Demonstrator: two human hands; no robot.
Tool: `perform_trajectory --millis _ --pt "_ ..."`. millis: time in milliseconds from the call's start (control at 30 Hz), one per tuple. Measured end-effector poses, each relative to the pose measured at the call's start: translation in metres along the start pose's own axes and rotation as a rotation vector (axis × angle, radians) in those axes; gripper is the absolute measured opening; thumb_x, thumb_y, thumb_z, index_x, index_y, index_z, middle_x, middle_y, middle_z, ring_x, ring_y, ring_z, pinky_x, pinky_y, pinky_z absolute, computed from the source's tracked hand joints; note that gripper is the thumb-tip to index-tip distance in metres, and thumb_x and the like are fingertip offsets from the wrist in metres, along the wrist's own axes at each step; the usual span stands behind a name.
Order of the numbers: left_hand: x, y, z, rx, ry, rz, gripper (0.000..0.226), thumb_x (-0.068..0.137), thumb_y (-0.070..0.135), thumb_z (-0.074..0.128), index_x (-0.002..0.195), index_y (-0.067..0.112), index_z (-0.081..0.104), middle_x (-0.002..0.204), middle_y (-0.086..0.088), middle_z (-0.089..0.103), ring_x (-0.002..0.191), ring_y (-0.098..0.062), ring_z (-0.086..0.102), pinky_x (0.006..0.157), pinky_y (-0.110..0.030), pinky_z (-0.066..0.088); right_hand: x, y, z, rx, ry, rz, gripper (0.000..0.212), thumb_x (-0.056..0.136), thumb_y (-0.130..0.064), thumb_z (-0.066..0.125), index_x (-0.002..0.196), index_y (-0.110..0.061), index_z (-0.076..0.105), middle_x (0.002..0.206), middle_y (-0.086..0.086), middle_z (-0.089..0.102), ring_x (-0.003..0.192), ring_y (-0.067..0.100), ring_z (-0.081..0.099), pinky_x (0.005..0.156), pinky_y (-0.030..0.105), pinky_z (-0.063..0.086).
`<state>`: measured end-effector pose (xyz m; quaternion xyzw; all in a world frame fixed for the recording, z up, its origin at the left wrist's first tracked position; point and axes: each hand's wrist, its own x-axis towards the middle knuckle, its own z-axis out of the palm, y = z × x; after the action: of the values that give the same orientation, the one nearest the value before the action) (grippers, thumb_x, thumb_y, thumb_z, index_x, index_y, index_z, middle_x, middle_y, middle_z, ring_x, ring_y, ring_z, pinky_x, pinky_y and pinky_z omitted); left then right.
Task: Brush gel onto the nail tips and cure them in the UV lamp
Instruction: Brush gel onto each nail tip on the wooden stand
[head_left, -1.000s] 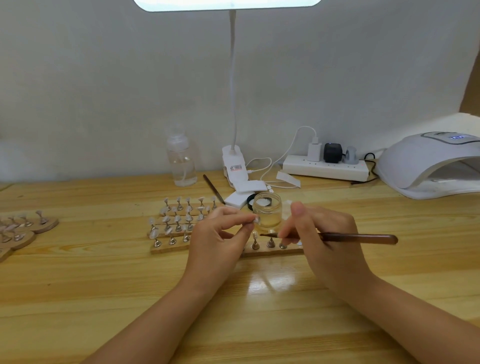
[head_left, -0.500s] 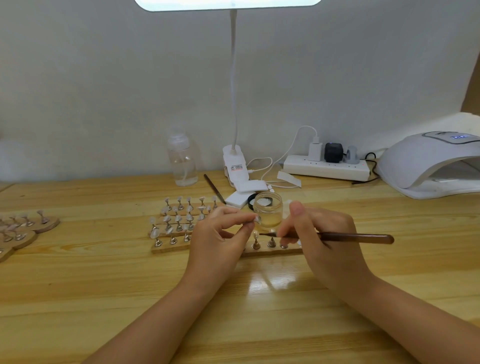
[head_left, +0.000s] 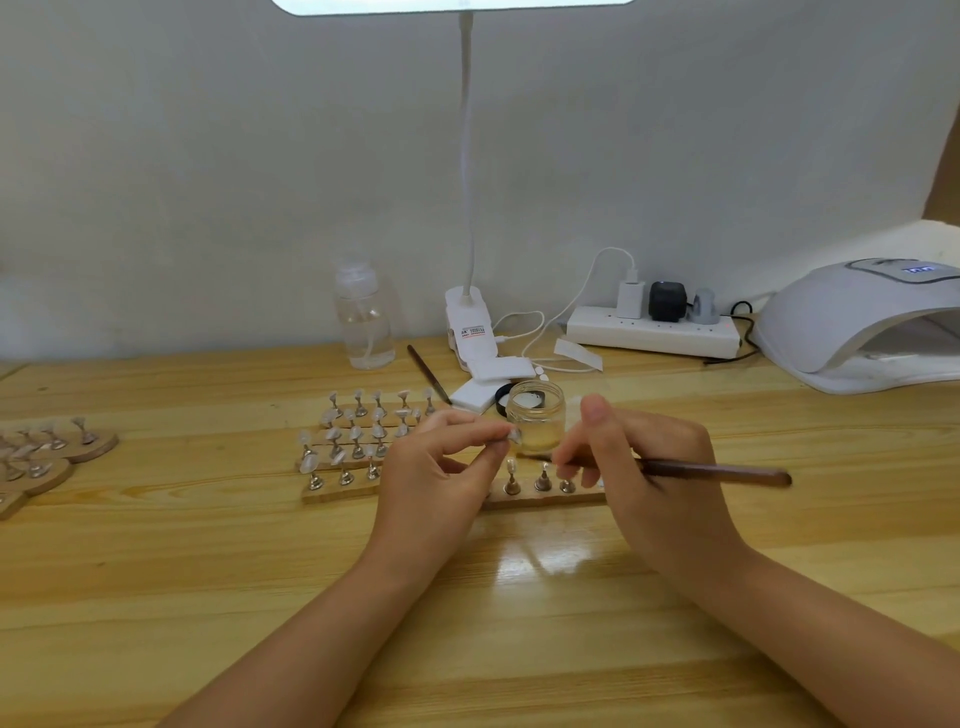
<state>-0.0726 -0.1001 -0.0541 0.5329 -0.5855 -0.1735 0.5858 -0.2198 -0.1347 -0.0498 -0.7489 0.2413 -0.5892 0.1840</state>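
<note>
Left hand (head_left: 436, 467) pinches a single nail tip (head_left: 514, 435) between thumb and fingertips, raised just in front of the glass jar (head_left: 535, 415) of yellowish gel. Right hand (head_left: 644, 478) grips the brush (head_left: 717, 472); handle points right, bristle end aims left toward the pinched tip, stopping just short of it. Below both hands, a wooden strip (head_left: 545, 500) carries small metal stands with tips; more rows (head_left: 363, 431) sit behind the left hand. UV lamp (head_left: 862, 332) stands at the far right of the table (head_left: 208, 571), well apart from the hands, display lit. Behind: clear bottle (head_left: 363, 322), clip lamp (head_left: 467, 332), power strip (head_left: 654, 330), second brush (head_left: 428, 374).
</note>
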Motion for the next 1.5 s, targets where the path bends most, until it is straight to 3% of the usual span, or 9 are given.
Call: perform_trajectory --millis 167,300,433,567,833,1000,1100,1267,1500 --pt "0.0 0.0 0.0 0.005 0.008 -0.002 0.033 0.076 0.003 0.068 0.076 0.036 0.067 0.081 0.011 0.066 0.076 0.003 0.06 0.061 -0.023 0.05 0.001 -0.002 0.0 -0.037 0.022 -0.025 0.043 0.092 -0.029 0.037 0.068 -0.01 0.069 0.063 -0.013 0.061 0.056 -0.008 0.055 0.055 0.008 0.041" --pt "0.0 0.0 0.0 0.003 0.0 -0.005 0.032 0.077 0.003 0.068 0.077 0.034 0.069 0.082 0.011 0.067 0.077 0.003 0.061 0.062 -0.023 0.05 -0.001 -0.001 -0.001 0.089 0.004 0.09 0.047 0.089 -0.037 0.038 0.061 -0.014 0.067 0.053 -0.006 0.062 0.05 0.001 0.058 0.051 0.012 0.043" --pt "0.0 0.0 -0.001 0.012 -0.001 0.003 0.032 0.076 0.003 0.068 0.077 0.035 0.068 0.082 0.012 0.067 0.077 0.004 0.061 0.062 -0.022 0.05 0.001 -0.003 -0.001 0.034 0.011 0.035 0.043 0.091 -0.031 0.037 0.068 -0.011 0.068 0.057 -0.018 0.057 0.054 -0.007 0.056 0.056 0.006 0.041" --pt "0.0 -0.001 0.0 0.019 0.001 0.006 0.031 0.076 0.004 0.069 0.077 0.034 0.069 0.082 0.013 0.068 0.078 0.002 0.061 0.063 -0.025 0.052 0.0 -0.006 -0.001 0.16 0.017 0.142 0.044 0.087 -0.039 0.038 0.06 -0.017 0.065 0.051 -0.001 0.061 0.045 0.0 0.055 0.049 0.008 0.039" --pt "0.0 -0.002 0.0 0.011 -0.001 0.018 0.031 0.075 0.003 0.069 0.077 0.034 0.069 0.081 0.011 0.069 0.075 0.001 0.062 0.062 -0.027 0.053 0.003 -0.012 -0.001 0.244 0.047 0.28 0.04 0.086 -0.043 0.049 0.058 -0.019 0.065 0.053 0.003 0.064 0.041 0.01 0.054 0.044 0.017 0.042" --pt "0.0 -0.002 0.0 0.008 -0.003 0.02 0.03 0.075 0.002 0.069 0.078 0.032 0.07 0.082 0.012 0.069 0.077 0.0 0.063 0.062 -0.027 0.053 0.003 -0.014 -0.001 0.236 0.048 0.271 0.035 0.087 -0.041 0.049 0.064 -0.02 0.066 0.06 -0.001 0.067 0.039 0.006 0.051 0.044 0.013 0.041" --pt "0.0 -0.001 0.0 0.0 0.007 0.016 0.03 0.074 0.003 0.07 0.077 0.032 0.07 0.078 0.016 0.07 0.076 0.0 0.064 0.062 -0.029 0.053 0.004 -0.015 -0.001 0.289 0.06 0.327 0.042 0.083 -0.048 0.049 0.058 -0.02 0.067 0.053 0.005 0.065 0.04 0.018 0.053 0.042 0.016 0.041" --pt "0.0 0.0 -0.001 -0.027 0.011 0.021 0.029 0.074 0.005 0.071 0.075 0.034 0.07 0.075 0.023 0.069 0.072 0.003 0.064 0.056 -0.016 0.051 0.004 -0.014 -0.001 0.256 0.055 0.309 0.04 0.089 -0.04 0.043 0.063 -0.019 0.067 0.06 0.001 0.067 0.041 0.012 0.053 0.047 0.014 0.043" --pt "0.0 -0.002 -0.001 -0.011 0.009 0.026 0.026 0.072 0.008 0.072 0.072 0.033 0.07 0.077 0.019 0.07 0.073 0.003 0.063 0.059 -0.014 0.049 0.004 -0.014 -0.001 0.297 0.089 0.347 0.046 0.087 -0.039 0.039 0.059 -0.016 0.066 0.053 0.004 0.064 0.039 0.013 0.051 0.044 0.015 0.042"
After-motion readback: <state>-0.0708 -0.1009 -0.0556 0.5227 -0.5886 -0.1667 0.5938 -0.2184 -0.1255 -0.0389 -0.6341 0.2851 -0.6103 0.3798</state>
